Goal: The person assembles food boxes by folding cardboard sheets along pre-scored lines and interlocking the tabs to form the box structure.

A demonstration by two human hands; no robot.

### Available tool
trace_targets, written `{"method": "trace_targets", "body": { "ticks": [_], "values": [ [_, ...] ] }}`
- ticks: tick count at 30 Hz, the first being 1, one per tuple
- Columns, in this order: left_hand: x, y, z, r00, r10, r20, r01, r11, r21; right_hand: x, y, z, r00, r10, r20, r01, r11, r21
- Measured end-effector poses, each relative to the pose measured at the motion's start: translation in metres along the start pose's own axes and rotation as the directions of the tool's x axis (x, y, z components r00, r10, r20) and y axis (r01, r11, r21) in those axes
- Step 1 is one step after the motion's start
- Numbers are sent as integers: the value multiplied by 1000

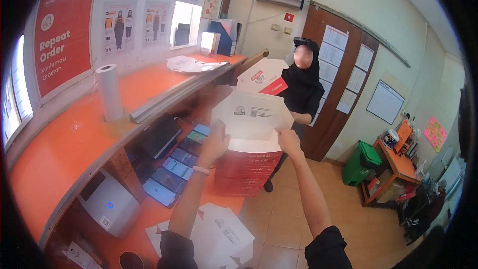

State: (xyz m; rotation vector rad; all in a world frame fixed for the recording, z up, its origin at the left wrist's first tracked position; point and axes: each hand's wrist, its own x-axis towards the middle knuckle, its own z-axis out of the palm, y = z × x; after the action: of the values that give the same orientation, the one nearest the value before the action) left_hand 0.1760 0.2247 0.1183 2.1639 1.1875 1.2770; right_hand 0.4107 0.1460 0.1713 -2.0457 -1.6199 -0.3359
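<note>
Both my hands are on a cardboard box with a white inside and a raised lid. It sits on top of a stack of red boxes at the counter's edge. My left hand is closed on the box's left side. My right hand grips the right edge, thumb and fingers pressed together. Below my left forearm, flat white box blanks lie on the orange lower counter. Behind the held box stands another white box lid with a red patch, in front of a co-worker.
The co-worker in black stands beyond the stack. Several phones lie on the lower counter, near a white printer. A paper roll stands on the upper ledge, with another flat blank farther along. A green bin stands at right.
</note>
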Motion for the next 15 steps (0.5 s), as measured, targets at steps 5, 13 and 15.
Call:
{"method": "trace_targets", "body": {
  "ticks": [5,13,15],
  "values": [
    [-5,9,-19,991,-64,120,64,998,2,-5,-5,15,999,-28,-24,30,998,48],
    [-3,-6,-25,985,-100,141,78,985,151,-11,-27,23,999,46,-29,-40,985,168],
    [-5,-10,-30,986,-75,146,55,989,138,-12,-26,29,999,-11,-34,19,974,227]
  ]
}}
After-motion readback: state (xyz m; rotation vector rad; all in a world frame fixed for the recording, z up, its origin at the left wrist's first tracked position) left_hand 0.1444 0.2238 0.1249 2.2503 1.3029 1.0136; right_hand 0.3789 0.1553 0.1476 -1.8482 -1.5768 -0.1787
